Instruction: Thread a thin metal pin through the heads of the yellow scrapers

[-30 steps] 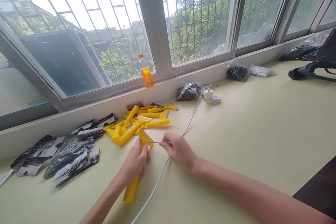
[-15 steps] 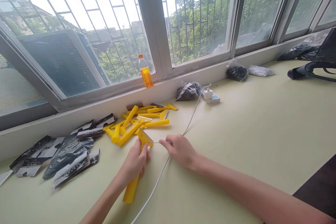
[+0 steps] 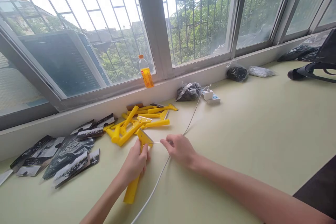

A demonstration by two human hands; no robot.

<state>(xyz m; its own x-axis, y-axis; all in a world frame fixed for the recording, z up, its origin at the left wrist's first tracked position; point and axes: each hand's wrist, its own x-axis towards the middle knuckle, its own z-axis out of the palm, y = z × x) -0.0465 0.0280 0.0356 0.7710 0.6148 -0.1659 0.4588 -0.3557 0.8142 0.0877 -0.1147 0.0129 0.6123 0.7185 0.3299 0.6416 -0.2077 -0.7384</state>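
Observation:
My left hand (image 3: 137,161) is closed around a yellow scraper (image 3: 131,190) just below its head, and the handle slants down toward me. A metal blade edge runs along the top of that head. My right hand (image 3: 180,149) is closed on a screwdriver whose handle is mostly hidden in the fist. The thin screwdriver shaft (image 3: 156,142) points left, its tip at the right side of the scraper head. Beyond my left hand lies a pile of yellow scrapers (image 3: 131,131), several overlapping one another.
A white cable (image 3: 157,183) runs under my right wrist area to a charger (image 3: 208,94). Black-and-white packages (image 3: 70,171) lie at the left. Plastic bags with dark contents (image 3: 187,92) sit by the window ledge, where an orange-capped bottle (image 3: 147,77) stands. A black object (image 3: 312,71) lies far right.
Almost nothing differs. Both hands keep their hold, and the screwdriver tip stays at the scraper head; the view has shifted very slightly.

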